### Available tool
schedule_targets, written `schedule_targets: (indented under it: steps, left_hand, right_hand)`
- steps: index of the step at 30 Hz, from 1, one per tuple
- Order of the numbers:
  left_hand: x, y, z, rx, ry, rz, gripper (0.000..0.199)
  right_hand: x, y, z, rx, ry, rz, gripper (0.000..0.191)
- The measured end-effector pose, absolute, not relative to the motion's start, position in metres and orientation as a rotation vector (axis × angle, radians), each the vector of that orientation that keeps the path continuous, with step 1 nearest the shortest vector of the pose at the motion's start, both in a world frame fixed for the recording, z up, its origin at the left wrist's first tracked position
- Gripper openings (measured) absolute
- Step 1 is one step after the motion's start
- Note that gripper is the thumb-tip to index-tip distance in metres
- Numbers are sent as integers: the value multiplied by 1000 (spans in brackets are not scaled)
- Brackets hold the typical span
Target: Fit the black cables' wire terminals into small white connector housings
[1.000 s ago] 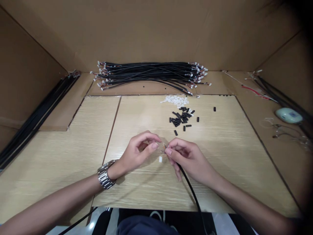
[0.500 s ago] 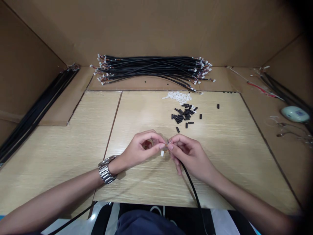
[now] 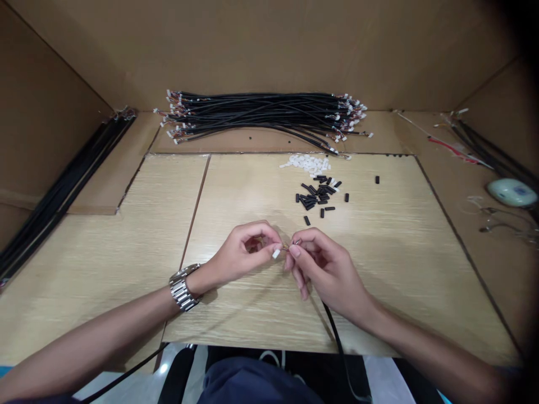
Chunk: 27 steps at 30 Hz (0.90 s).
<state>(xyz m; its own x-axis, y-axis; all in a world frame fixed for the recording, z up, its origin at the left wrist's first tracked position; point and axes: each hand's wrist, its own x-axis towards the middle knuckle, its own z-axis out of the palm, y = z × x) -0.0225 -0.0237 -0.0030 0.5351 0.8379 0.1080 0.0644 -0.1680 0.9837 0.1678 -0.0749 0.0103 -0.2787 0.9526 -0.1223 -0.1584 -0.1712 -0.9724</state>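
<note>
Over the middle of the table, the wire end of a black cable (image 3: 336,332) is pinched between both hands. My left hand (image 3: 255,247) is closed, thumb and forefinger on the thin wires, with a small white connector (image 3: 276,254) at its fingertips. My right hand (image 3: 322,261) is closed on the cable's end, its thumb and forefinger holding the wires close by. From under the right hand the cable runs down past the table's front edge. Exactly which wires each hand grips is too small to tell.
Beyond my hands lie a pile of black sleeve pieces (image 3: 322,193) and white connectors (image 3: 305,164). A bundle of finished-looking black cables (image 3: 261,112) rests at the back. More cables (image 3: 67,185) lie on the left. On the right sits a pale green oval object (image 3: 511,192). Cardboard walls surround the table.
The white connector has swung up against my left fingertips. My right hand has turned slightly, and the cable below it hangs a little further right.
</note>
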Motion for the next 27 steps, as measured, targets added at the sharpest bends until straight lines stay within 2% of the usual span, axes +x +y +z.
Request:
schedule_targets:
  steps: [6,12,20,25,27]
  left_hand:
    - [-22,-24,-2,1607,772,811,11]
    - [-25,-26,3,1651,773,1012,10]
    - [-25,-27,2,1957,679,1032,7]
    - [-25,-29,5,1930,706,959,5]
    - [-26,-30,8,1762,763,817,13]
  right_hand:
    - [168,-76,17,-939,-1132,1862,15]
    - [171,-75,15,-1107,-1282,1566,11]
    - [174,-74,16,-1152,-1516,1275,5]
    - [174,-75,18,-1111,-1576,1202,2]
    - [174,-75,18,-1100,-1605,1172,3]
